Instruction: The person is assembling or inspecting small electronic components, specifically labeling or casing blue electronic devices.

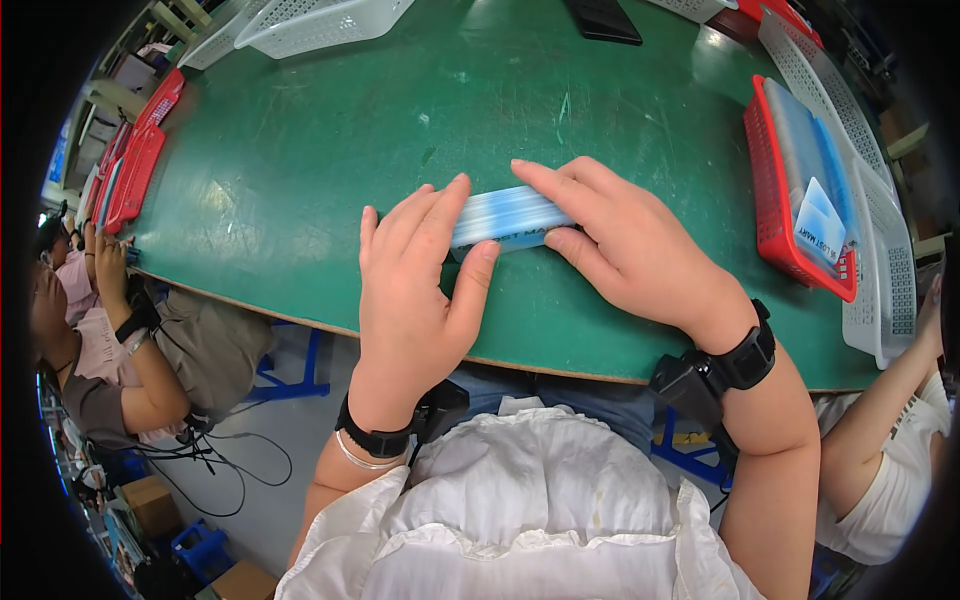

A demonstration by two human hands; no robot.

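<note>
A stack of light blue and white printed cards [508, 212] lies just above or on the green table in front of me, its layered edges showing upward. My left hand [420, 270] closes on the stack's left end, thumb on the near side and fingers on the far side. At the other end, my right hand [620, 235] grips it the same way, with the thumb near and the index finger along the far edge. Both palms hide the stack's ends.
The green table [330, 180] curves around me. At right, a red basket [770, 200] holds similar cards [822, 225], beside white baskets [885, 260]. White baskets [325, 28] and a black flat device [603, 20] lie far off; red baskets [138, 175] stand left. People sit on both sides.
</note>
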